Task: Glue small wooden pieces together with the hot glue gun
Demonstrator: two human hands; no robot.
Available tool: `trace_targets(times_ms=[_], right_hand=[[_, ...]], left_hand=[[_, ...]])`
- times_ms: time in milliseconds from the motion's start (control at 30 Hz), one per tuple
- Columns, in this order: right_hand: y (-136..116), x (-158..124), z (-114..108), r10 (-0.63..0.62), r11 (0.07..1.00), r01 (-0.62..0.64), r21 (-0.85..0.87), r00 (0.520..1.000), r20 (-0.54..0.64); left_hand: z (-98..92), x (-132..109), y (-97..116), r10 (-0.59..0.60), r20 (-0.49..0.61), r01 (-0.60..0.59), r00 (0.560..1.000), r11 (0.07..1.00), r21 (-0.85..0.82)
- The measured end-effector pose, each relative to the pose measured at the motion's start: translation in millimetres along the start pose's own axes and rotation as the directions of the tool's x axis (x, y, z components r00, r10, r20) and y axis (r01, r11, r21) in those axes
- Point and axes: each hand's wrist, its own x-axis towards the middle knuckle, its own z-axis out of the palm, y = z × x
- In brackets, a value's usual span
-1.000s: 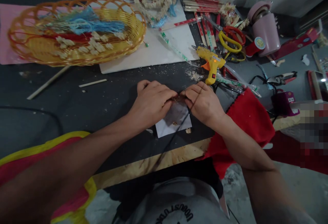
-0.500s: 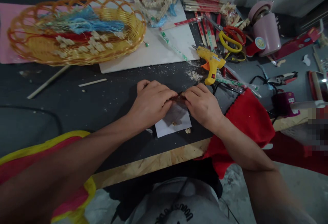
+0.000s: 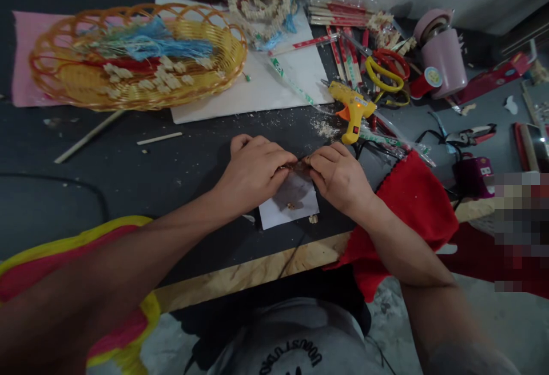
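Dark worktop (image 3: 171,163): the left hand (image 3: 253,172) and right hand (image 3: 338,178) have hardly moved, fingers pinching a small brownish piece (image 3: 299,164) over white paper (image 3: 291,206); glue gun (image 3: 354,110) at one o'clock.

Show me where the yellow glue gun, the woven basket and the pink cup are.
yellow glue gun (image 3: 352,106), head view, on its body above the handle.
woven basket (image 3: 231,58), head view, on its right rim.
pink cup (image 3: 448,60), head view, on its side wall.

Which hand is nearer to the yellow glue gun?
Right. The right hand lies just below the yellow glue gun; the left hand is farther to its lower left.
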Motion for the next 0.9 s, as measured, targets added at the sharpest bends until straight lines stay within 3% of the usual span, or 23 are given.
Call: trace_targets(times_ms=[533, 900], right_hand=[[1.3, 0.5, 6.9, -0.062, 0.994, 0.05, -0.102, 0.991, -0.116], [-2.2, -0.3, 4.6, -0.06, 0.993, 0.048, -0.104, 0.991, -0.116]], left_hand=[[6.3, -1.6, -2.0, 0.016, -0.058, -0.016, 0.998, 1.0, -0.011], [7.2, -1.2, -3.3, 0.012, -0.058, -0.014, 0.998, 0.999, -0.03]])
